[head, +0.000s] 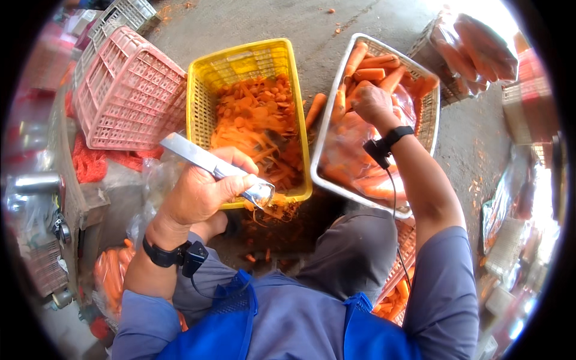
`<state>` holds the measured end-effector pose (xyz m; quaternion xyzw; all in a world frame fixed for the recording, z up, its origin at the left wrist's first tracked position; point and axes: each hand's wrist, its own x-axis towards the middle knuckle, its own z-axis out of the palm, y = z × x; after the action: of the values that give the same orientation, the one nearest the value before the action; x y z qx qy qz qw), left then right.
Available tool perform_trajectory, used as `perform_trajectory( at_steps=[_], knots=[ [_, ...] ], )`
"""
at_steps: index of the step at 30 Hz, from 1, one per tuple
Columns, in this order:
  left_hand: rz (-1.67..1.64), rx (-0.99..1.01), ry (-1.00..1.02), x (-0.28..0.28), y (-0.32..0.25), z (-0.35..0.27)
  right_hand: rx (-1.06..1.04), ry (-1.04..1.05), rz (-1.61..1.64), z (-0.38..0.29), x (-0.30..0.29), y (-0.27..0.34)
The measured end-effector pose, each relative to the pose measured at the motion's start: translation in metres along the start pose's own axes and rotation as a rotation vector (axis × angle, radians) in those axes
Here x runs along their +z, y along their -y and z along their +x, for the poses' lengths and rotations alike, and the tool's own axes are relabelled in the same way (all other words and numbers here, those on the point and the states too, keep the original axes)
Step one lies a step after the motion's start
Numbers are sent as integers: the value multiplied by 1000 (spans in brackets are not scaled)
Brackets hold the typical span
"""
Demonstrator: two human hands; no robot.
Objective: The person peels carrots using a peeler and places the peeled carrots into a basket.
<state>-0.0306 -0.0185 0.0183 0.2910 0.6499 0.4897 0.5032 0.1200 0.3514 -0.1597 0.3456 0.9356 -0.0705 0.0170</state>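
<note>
My left hand [202, 184] is closed around a metal-handled peeler [225, 173], its head pointing right over the near rim of a yellow plastic crate [307, 180]. Orange carrot peelings and cut carrot pieces [252, 108] lie in that crate, and more shreds cling below the peeler head. My right hand [371, 103] reaches into a white plastic crate [317, 148] and touches the carrots [371, 74] at its far end. Its fingertips are partly hidden, so a firm hold on a carrot cannot be told. Clear plastic bags with carrots [351, 153] fill the near part.
A pink crate [135, 99] lies tilted at left above red netting [90, 162]. One loose carrot [316, 109] lies between the yellow and white crates. Bagged carrots [483, 49] are stacked at far right. A red crate [396, 270] with carrots stands beside my right leg.
</note>
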Motion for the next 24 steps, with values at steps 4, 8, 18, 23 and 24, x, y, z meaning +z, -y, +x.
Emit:
perform_trajectory(
  at_steps=[4, 8, 18, 23, 24],
  knots=[
    [-60, 3, -5, -1, 3, -1, 59, 25, 83, 32, 30, 6],
    [-114, -54, -6, -1, 7, -2, 22, 250, 149, 41, 18, 23],
    [-52, -11, -16, 4, 18, 1, -80, 418, 323, 69, 49, -5],
    [-48, -23, -25, 7, 13, -4, -81, 338, 265, 47, 0, -4],
    [-39, -1, -19, 9, 11, -4, -99, 385, 250, 50, 10, -17]
  ],
)
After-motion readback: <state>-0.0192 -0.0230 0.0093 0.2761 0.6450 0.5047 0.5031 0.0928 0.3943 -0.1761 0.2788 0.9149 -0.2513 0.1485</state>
